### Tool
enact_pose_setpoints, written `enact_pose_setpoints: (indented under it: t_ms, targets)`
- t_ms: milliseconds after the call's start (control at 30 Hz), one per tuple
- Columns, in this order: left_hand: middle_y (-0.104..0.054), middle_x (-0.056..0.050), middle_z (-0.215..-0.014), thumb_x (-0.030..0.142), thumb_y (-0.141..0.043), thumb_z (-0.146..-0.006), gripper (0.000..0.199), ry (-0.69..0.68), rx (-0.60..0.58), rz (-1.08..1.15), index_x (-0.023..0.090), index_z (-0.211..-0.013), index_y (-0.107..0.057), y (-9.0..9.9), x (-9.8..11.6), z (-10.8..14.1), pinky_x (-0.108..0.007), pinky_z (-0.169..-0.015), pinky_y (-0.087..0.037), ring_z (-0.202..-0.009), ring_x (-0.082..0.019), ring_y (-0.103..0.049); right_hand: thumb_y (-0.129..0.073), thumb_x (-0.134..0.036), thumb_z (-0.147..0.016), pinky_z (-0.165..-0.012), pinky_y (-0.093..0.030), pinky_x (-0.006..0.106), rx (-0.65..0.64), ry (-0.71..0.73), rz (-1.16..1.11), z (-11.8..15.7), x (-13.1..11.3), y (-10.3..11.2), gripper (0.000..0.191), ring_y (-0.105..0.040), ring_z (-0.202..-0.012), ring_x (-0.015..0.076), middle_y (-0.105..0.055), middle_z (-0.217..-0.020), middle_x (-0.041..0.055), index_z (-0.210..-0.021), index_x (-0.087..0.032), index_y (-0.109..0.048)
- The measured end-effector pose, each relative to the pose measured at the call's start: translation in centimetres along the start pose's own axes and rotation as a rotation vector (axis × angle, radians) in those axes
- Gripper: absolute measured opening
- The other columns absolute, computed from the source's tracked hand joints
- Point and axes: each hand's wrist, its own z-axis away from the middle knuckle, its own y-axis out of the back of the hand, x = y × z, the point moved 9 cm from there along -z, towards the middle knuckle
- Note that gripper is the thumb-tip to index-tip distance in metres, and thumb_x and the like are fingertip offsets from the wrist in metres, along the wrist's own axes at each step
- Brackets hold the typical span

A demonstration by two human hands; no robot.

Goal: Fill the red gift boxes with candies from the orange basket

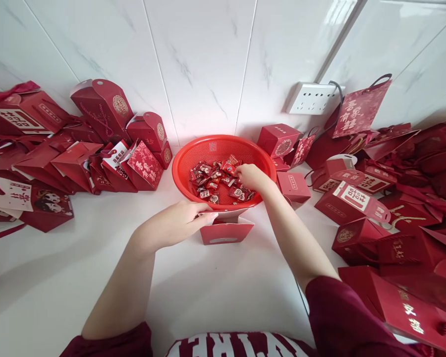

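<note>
Lying by right fingers [240, 171]: candies [227, 181]

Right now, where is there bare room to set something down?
The white tabletop is bare between the open box and the shirt, and between the left forearm and the boxes on the left. Boxes on the right crowd it.

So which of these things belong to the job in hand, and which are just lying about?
In hand:
left hand, at the rim of the open red box
right hand, at the small wrapped packets
red basket holding them

Apparently just about, untouched now:
red boxes on the left
red boxes on the right
white socket block on the wall
</note>
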Motion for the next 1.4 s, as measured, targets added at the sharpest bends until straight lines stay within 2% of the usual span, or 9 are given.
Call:
enact_pose_setpoints:
  t_ms: [200,367,567,733,833,933,1067,1233,1400]
  targets:
    - [-0.069,0.002,-0.126,0.056,-0.036,-0.098,0.049,0.085,-0.009,0.024,0.033,-0.129,-0.065,0.1,-0.9,0.0,-0.028,-0.088,-0.047,-0.108,-0.024,-0.065,-0.062,-0.011,-0.085,-0.079,-0.05,0.03,-0.142,-0.01,0.16,-5.4,-1.1,0.4,0.026,-0.069,-0.1,0.0298,-0.072,-0.112,0.0192,-0.108,-0.01,-0.073]
    - [-0.067,0.004,-0.131,0.057,-0.038,-0.097,0.047,0.05,-0.049,0.047,0.037,-0.134,-0.061,-0.2,-1.1,0.1,-0.026,-0.094,-0.044,-0.114,-0.022,-0.062,-0.075,-0.017,-0.077,-0.084,-0.051,0.031,-0.188,-0.032,0.225,-7.6,-1.1,-0.3,0.036,-0.068,-0.104,0.0309,-0.072,-0.11,0.0199,-0.111,-0.009,-0.072]
    - [-0.07,-0.003,-0.076,0.064,-0.029,-0.096,0.061,0.238,0.042,-0.17,0.025,-0.109,-0.074,1.2,-2.9,0.4,-0.028,-0.064,-0.041,-0.069,-0.022,-0.063,-0.079,-0.024,-0.073,-0.087,-0.051,0.032,-0.149,-0.031,0.215,-8.1,-1.5,-1.6,0.064,-0.065,-0.112,0.0308,-0.065,-0.124,0.0241,-0.131,-0.009,-0.058]
    - [-0.066,-0.002,-0.07,0.063,-0.032,-0.095,0.058,0.183,0.053,-0.161,0.024,-0.093,-0.075,1.1,-2.0,0.4,-0.027,-0.06,-0.038,-0.065,-0.021,-0.061,-0.079,-0.018,-0.069,-0.084,-0.05,0.032,-0.163,0.007,0.163,-8.0,-1.4,-1.3,0.048,-0.066,-0.107,0.0314,-0.069,-0.117,0.0205,-0.115,-0.009,-0.066]
    - [-0.068,-0.002,-0.073,0.065,-0.031,-0.094,0.058,0.176,0.051,-0.162,0.025,-0.083,-0.072,0.8,-1.7,0.5,-0.027,-0.058,-0.037,-0.065,-0.02,-0.061,-0.077,-0.02,-0.071,-0.079,-0.051,0.03,-0.118,0.04,0.107,-6.4,-1.5,0.4,0.042,-0.066,-0.102,0.0294,-0.07,-0.113,0.0176,-0.11,-0.01,-0.066]
    - [-0.069,-0.001,-0.073,0.066,-0.036,-0.093,0.055,0.205,0.123,-0.187,0.025,-0.078,-0.07,1.4,-1.6,0.8,-0.027,-0.057,-0.036,-0.065,-0.02,-0.061,-0.069,-0.033,-0.083,-0.078,-0.051,0.031,0.054,0.094,-0.049,-2.6,-2.2,3.4,0.048,-0.066,-0.099,0.0244,-0.069,-0.114,0.0125,-0.125,-0.014,-0.055]
    - [-0.07,0.0,-0.077,0.069,-0.047,-0.087,0.05,0.236,0.301,-0.195,0.025,-0.077,-0.068,3.1,-1.0,1.6,-0.027,-0.056,-0.036,-0.067,-0.02,-0.062,-0.071,-0.04,-0.084,-0.082,-0.054,0.034,0.34,0.398,-0.923,5.1,-4.2,7.6,0.043,-0.067,-0.094,0.0208,-0.07,-0.107,0.0057,-0.12,-0.02,-0.057]
    - [-0.069,0.002,-0.089,0.057,-0.061,-0.086,0.033,0.006,0.552,-0.148,0.024,-0.086,-0.066,4.3,2.4,2.9,-0.026,-0.067,-0.041,-0.08,-0.017,-0.06,-0.084,-0.036,-0.073,-0.085,-0.056,0.037,0.353,0.422,-1.437,10.4,-6.3,7.0,0.035,-0.067,-0.09,0.0199,-0.069,-0.094,0.0012,-0.098,-0.022,-0.063]
    - [-0.054,0.004,-0.069,0.044,-0.063,-0.09,0.028,-0.199,0.601,0.012,0.019,-0.079,-0.059,3.9,4.2,3.4,-0.022,-0.059,-0.038,-0.064,-0.011,-0.048,-0.082,-0.033,-0.077,-0.068,-0.055,0.027,0.236,0.394,-1.629,11.7,-9.1,5.2,0.031,-0.062,-0.073,0.0128,-0.063,-0.083,-0.0027,-0.098,-0.024,-0.062]
